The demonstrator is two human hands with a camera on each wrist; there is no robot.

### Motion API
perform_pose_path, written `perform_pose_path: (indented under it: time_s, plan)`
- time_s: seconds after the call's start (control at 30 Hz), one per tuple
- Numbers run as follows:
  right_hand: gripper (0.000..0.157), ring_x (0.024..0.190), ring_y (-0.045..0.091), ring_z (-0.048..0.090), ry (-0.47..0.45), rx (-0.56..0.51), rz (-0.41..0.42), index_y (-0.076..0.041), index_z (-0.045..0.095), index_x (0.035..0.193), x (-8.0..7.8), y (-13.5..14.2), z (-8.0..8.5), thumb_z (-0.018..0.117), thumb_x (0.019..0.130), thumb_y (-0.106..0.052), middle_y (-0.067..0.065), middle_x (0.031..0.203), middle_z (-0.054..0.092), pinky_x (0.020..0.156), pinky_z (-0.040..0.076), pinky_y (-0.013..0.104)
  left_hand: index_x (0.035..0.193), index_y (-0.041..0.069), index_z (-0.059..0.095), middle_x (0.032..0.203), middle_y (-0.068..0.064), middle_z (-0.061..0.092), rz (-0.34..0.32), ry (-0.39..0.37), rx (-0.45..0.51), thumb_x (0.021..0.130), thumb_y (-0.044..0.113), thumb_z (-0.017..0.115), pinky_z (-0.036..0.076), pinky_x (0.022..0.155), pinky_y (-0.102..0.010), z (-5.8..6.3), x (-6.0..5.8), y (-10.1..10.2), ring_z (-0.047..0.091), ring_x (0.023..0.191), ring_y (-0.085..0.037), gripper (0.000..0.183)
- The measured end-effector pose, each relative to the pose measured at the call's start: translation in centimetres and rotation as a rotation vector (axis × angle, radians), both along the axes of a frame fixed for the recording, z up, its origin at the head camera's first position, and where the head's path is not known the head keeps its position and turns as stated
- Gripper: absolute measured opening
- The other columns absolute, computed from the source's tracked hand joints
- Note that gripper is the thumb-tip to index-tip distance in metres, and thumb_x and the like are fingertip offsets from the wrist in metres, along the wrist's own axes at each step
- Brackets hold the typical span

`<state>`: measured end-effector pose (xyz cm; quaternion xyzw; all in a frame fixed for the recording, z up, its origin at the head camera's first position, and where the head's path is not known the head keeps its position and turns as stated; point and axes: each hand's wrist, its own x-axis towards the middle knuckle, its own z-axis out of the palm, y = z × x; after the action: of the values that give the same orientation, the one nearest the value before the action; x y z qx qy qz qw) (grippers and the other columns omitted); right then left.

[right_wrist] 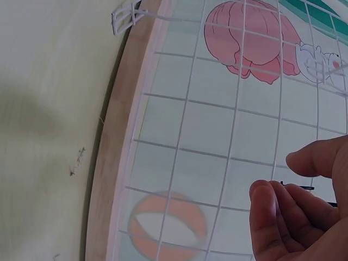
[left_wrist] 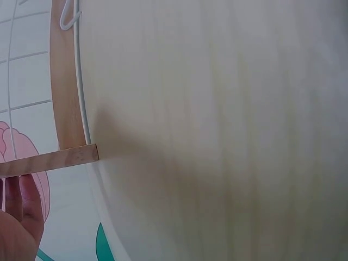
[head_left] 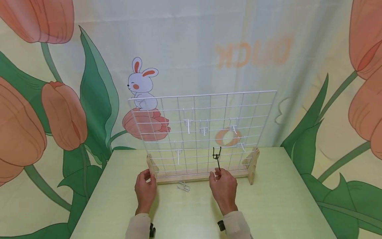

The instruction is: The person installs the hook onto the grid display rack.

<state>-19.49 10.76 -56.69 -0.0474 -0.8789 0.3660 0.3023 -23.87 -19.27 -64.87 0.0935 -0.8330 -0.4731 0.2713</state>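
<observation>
A white wire grid (head_left: pixel 194 95) stands upright in a wooden stand. My left hand (head_left: pixel 145 190) is at the stand's left foot (head_left: pixel 151 165); in the left wrist view its extended fingertips (left_wrist: pixel 26 187) touch the foot's outer side. Low in front of the grid's right half is a black two-pronged hook (head_left: pixel 216 156), prongs up and rod down. At its rod's lower end is my right hand (head_left: pixel 225 189), fingers curled. The right wrist view shows its thumb apart from the fingers, which partly cover the hook; I cannot tell if they grip the rod.
Several white hooks hang on the grid, among them a long one (head_left: pixel 188 126) and a short one (head_left: pixel 204 130). A loose white hook (head_left: pixel 184 187) lies on the yellowish table (head_left: pixel 185 215) before the wooden base bar (head_left: pixel 197 178). Behind hangs a printed curtain (head_left: pixel 191 43).
</observation>
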Motion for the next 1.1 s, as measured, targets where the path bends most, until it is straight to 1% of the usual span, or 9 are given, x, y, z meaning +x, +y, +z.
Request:
perform_pose_path:
  time_s: [0.1,0.27,0.47,0.73,0.9,1.1]
  plan:
    - [0.020,0.075,0.020,0.075,-0.021,0.001,0.015,-0.002,0.080,0.102,0.1,-0.3,-0.5,0.082,0.091,-0.018,0.008,0.088,0.079,0.074,0.061,0.046,0.126,0.005,0.066,0.116,-0.013,0.071,0.002,-0.001,0.000,0.102,0.016,0.068,0.066,0.081,-0.041,0.1,0.1,0.0,0.075,0.108,-0.030,0.026]
    - [0.019,0.077,0.019,0.075,-0.039,-0.002,0.068,-0.006,0.081,0.104,0.0,-0.9,-1.0,0.082,0.091,-0.019,0.007,0.091,0.079,0.072,0.062,0.044,0.126,0.005,0.066,0.117,-0.013,0.071,0.005,-0.004,0.003,0.102,0.016,0.068,0.066,0.082,-0.044,0.1,0.3,-0.1,0.075,0.109,-0.031,0.026]
    - [0.017,0.079,0.018,0.076,-0.056,0.027,0.127,-0.007,0.081,0.104,-0.5,-1.9,-1.5,0.083,0.091,-0.018,0.006,0.093,0.081,0.072,0.064,0.040,0.126,0.004,0.066,0.117,-0.014,0.071,0.008,0.006,0.000,0.102,0.014,0.068,0.066,0.081,-0.042,0.2,0.3,0.0,0.075,0.108,-0.030,0.027]
    - [0.022,0.086,0.020,0.076,-0.119,0.077,0.248,-0.008,0.080,0.109,-1.2,-3.4,-2.0,0.084,0.090,-0.020,0.006,0.099,0.080,0.074,0.064,0.037,0.126,0.004,0.065,0.117,-0.013,0.071,-0.005,-0.001,0.003,0.102,0.014,0.068,0.066,0.083,-0.048,0.6,0.2,0.1,0.075,0.110,-0.031,0.026]
    - [0.024,0.088,0.020,0.074,-0.143,0.119,0.318,-0.007,0.079,0.111,-1.6,-4.1,-2.4,0.083,0.091,-0.020,0.006,0.100,0.079,0.075,0.063,0.036,0.126,0.004,0.066,0.116,-0.013,0.071,0.001,0.004,-0.006,0.102,0.014,0.068,0.066,0.082,-0.046,0.5,0.1,0.1,0.075,0.109,-0.030,0.026]
    - [0.025,0.089,0.020,0.077,-0.191,0.106,0.382,-0.007,0.079,0.114,-2.3,-4.7,-3.1,0.082,0.093,-0.019,0.008,0.102,0.079,0.076,0.064,0.035,0.126,0.004,0.066,0.117,-0.014,0.071,-0.002,-0.008,-0.004,0.102,0.015,0.068,0.066,0.083,-0.047,0.4,0.1,0.0,0.075,0.109,-0.030,0.026]
